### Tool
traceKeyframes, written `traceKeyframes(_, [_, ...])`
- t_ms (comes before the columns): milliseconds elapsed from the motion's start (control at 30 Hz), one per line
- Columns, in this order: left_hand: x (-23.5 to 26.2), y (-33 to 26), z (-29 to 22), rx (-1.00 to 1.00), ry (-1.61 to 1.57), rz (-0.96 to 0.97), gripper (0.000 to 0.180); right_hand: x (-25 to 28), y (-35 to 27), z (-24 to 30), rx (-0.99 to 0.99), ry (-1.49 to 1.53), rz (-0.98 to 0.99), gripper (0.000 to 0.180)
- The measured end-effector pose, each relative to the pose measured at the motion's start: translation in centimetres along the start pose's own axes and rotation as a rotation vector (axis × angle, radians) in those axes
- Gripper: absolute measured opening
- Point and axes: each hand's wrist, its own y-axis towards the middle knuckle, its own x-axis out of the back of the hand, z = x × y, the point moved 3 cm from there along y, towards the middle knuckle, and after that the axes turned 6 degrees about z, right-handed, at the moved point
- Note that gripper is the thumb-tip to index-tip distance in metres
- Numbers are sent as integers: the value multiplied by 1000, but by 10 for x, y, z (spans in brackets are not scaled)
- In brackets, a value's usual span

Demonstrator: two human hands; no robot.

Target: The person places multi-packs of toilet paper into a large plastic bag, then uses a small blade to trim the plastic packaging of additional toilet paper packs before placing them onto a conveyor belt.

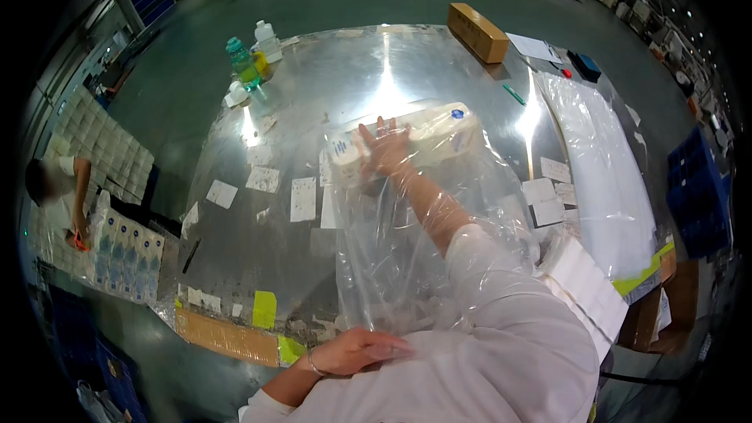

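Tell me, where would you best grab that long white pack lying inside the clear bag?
Probably around its middle, coming in through the bag's mouth on the near side. The white pack lies crosswise deep in the clear bag, so only the open near end gives a way in. The right hand already rests flat on the pack's middle; the left hand holds the bag's mouth.

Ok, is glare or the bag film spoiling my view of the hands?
Head view: ceiling-light glare streaks the metal table; the clear bag veils the right hand on the white pack; the left hand is sharp; edges bow near the rim.
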Motion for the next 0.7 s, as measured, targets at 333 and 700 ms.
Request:
traceKeyframes(333, [46, 15, 101, 572, 657, -326, 24, -89, -155, -16, 107, 780, -280, 67])
traceKeyframes(700, [155, 12, 118, 270, 1367, -655, 44, -49, -600, -367, -1144, 358, -852, 27])
